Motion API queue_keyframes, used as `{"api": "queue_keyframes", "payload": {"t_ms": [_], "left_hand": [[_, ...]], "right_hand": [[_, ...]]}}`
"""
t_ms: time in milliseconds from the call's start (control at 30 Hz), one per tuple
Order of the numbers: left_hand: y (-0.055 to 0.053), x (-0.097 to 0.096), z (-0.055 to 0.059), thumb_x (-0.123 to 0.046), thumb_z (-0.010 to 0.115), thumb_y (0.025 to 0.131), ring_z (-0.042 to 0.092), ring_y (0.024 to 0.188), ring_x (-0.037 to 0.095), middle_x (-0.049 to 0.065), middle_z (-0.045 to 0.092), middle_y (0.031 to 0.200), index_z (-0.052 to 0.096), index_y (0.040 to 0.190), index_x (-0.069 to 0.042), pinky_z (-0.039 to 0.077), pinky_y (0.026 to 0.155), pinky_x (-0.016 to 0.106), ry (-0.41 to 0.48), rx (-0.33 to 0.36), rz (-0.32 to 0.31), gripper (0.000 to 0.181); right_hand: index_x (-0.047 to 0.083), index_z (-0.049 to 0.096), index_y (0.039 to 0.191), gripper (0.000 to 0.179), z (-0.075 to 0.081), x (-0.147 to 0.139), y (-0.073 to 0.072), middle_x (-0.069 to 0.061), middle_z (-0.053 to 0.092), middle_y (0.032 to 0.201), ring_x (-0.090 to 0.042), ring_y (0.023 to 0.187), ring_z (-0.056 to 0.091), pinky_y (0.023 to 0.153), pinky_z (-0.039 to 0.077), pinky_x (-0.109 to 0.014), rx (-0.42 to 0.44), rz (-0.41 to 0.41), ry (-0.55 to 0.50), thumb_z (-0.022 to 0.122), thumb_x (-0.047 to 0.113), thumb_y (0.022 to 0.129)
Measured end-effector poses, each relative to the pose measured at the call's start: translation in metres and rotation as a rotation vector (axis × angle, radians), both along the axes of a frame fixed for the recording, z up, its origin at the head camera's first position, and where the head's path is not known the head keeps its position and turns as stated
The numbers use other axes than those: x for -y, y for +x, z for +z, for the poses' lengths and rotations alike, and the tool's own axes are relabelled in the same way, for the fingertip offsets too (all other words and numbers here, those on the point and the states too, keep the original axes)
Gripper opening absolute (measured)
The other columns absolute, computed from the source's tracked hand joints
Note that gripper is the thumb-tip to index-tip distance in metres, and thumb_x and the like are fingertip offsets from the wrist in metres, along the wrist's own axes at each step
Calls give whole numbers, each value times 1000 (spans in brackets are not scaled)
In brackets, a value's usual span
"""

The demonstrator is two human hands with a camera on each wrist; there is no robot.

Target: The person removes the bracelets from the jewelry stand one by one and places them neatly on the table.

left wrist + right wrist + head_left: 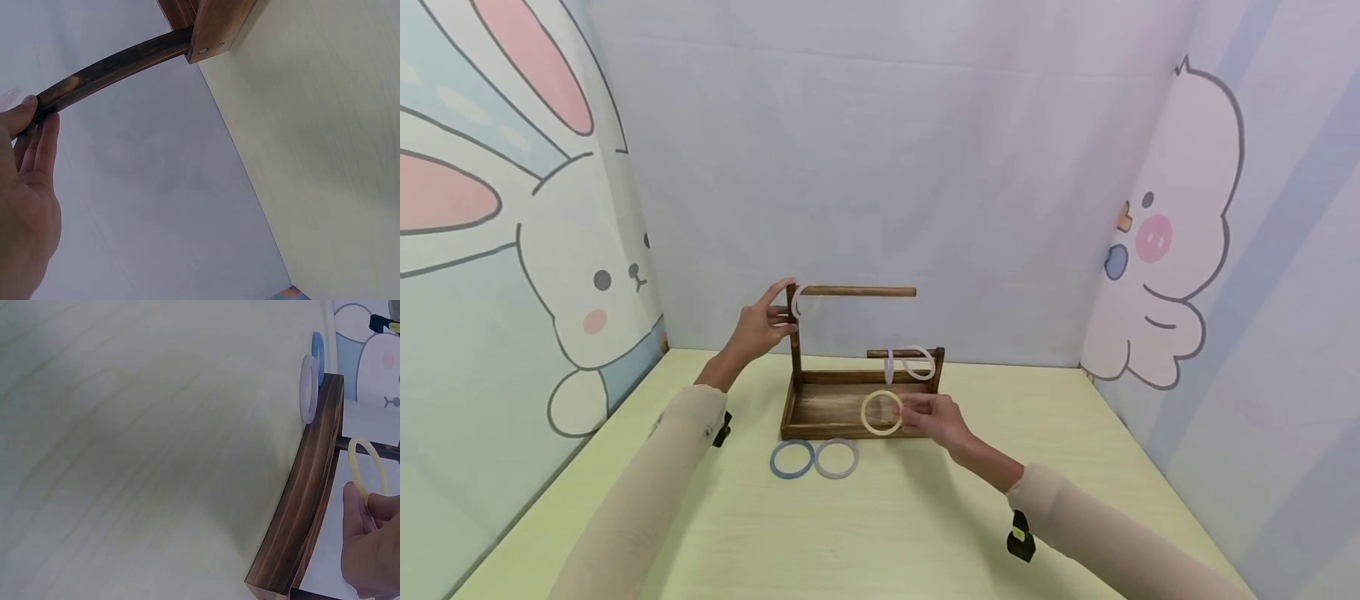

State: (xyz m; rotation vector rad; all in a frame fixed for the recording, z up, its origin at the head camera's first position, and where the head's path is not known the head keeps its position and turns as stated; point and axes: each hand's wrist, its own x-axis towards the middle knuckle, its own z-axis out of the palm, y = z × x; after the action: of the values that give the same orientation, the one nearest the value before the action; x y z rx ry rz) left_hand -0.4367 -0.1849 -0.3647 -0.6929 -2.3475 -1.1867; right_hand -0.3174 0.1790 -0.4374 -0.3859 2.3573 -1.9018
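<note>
A dark wooden bangle stand (865, 432) has a tray base and two bars. My left hand (756, 329) grips its tall post (119, 72) near the top, thumb on one side and fingers on the other. In front of the tray, my right hand (936, 421) pinches a pale yellow bangle (863, 412) between thumb and fingers, raised above the table. One whitish bangle (795, 304) hangs on the upper bar (865, 291) beside the post. On the lower bar (877, 354) hang a lilac bangle (889, 371) and a white bangle (933, 365).
A blue bangle (792, 476) and a pale lavender bangle (837, 476) lie side by side on the light yellow table (820, 542), just in front of the tray. Cloth walls with cartoon animals enclose the back and both sides.
</note>
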Motion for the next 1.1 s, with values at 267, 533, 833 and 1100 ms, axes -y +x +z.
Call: {"api": "queue_keyframes", "payload": {"t_ms": [267,533,833,1100], "left_hand": [[-1,0,-1,11,77,88,73,106,41,29,72,118,39,158,-34,62,87,52,3,4,-4,92],[-2,0,-2,10,78,87,74,105,40,29,72,117,39,158,-34,63,86,51,8,-14,-5,92],[-1,-1,-1,9,77,88,73,106,41,30,71,119,38,159,-33,62,87,51,5,0,-7,92],[0,-1,1,10,77,88,73,107,40,29,71,120,39,159,-32,62,88,52,4,18,0,91]], "right_hand": [[-17,61,130,33,-16,-2,3,-31,72,111,-34,101,76,87,63,-39,10,32,-5,63,-4,100],[-17,62,131,33,-28,-4,10,-33,71,114,-45,110,70,91,61,-49,44,60,6,64,-4,100],[-13,66,128,31,-34,-4,11,-31,72,112,-40,104,73,88,63,-47,62,34,23,65,-6,99],[-15,67,123,28,-38,-5,13,-29,74,107,-29,93,77,81,65,-41,88,62,41,68,-3,98]]}}
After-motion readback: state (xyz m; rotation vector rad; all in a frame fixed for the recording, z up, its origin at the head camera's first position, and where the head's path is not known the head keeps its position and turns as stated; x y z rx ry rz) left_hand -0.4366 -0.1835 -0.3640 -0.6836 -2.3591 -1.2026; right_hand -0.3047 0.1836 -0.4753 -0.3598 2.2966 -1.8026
